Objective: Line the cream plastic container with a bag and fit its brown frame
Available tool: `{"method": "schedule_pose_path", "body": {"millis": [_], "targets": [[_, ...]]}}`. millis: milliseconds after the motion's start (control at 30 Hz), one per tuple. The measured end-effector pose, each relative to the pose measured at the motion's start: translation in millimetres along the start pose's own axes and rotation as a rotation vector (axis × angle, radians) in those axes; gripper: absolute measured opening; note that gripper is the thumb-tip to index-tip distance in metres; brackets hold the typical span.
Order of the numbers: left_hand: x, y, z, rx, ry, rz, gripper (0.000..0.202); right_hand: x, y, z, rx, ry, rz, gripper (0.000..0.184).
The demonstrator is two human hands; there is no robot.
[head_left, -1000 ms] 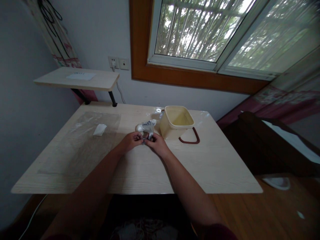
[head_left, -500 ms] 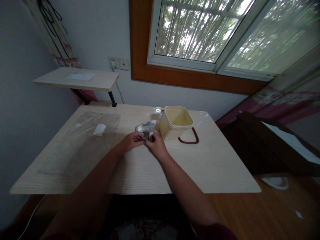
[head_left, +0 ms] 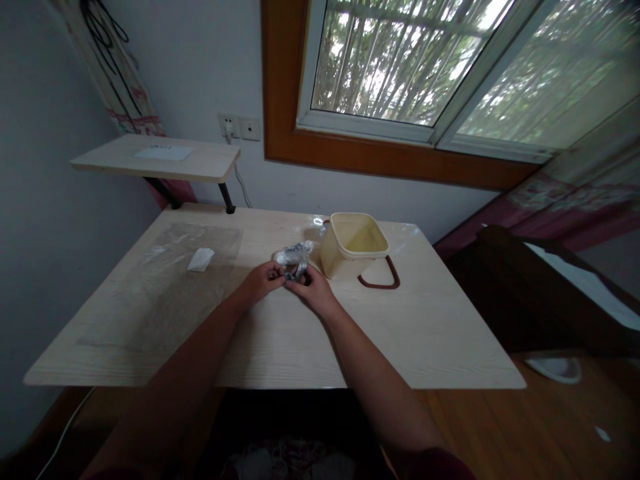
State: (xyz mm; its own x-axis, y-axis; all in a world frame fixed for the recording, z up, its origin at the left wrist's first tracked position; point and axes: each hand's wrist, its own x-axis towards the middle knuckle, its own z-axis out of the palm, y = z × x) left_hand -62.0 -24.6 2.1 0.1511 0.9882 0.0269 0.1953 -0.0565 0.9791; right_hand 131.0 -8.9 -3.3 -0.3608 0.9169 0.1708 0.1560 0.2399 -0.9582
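Note:
My left hand (head_left: 260, 281) and my right hand (head_left: 315, 288) meet near the middle of the table, fingertips almost touching. Both are closed on a small clear plastic bag (head_left: 294, 253), crinkled and shiny, with dark or silvery bits in it too small to name. Part of the bag is hidden by my fingers. Just right of my right hand stands a cream plastic bucket (head_left: 340, 263), upright and open at the top. Its brown handle (head_left: 380, 287) lies down on the table on the right side.
A large clear plastic sheet (head_left: 165, 300) lies flat on the left of the table (head_left: 425, 340), with a small white paper (head_left: 201, 260) on it. A raised shelf (head_left: 110, 157) stands at the back left. Behind are a wall socket (head_left: 240, 127) and a window.
The fingers of my right hand have shifted slightly on the bag, and the bag's near end has tilted a little. The view has drifted slightly; the bucket stays put.

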Motion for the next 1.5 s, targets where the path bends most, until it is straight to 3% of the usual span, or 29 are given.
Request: {"method": "schedule_pose_path", "body": {"millis": [200, 500, 1133, 1500], "targets": [[-0.2, -3.2, -1.6, -0.004, -0.022, 0.000, 0.022, 0.5, -0.2, 0.7, 0.024, -0.015, 0.012, 0.041], [-4.3, 1.8, -0.9, -0.138, -0.117, -0.009, 0.026, 1.7, 5.5, -1.5, 0.037, 0.034, 0.056, 0.032], [-4.5, -3.9, 2.5, -0.212, -0.142, -0.002, 0.024, 0.7, 7.9, 5.3, -0.156, 0.230, -0.027, 0.018], [-5.0, -0.6, 4.1, -0.198, -0.135, -0.027, 0.025, 0.3, 4.5, 4.8, -0.118, 0.214, -0.051, 0.017]]}}
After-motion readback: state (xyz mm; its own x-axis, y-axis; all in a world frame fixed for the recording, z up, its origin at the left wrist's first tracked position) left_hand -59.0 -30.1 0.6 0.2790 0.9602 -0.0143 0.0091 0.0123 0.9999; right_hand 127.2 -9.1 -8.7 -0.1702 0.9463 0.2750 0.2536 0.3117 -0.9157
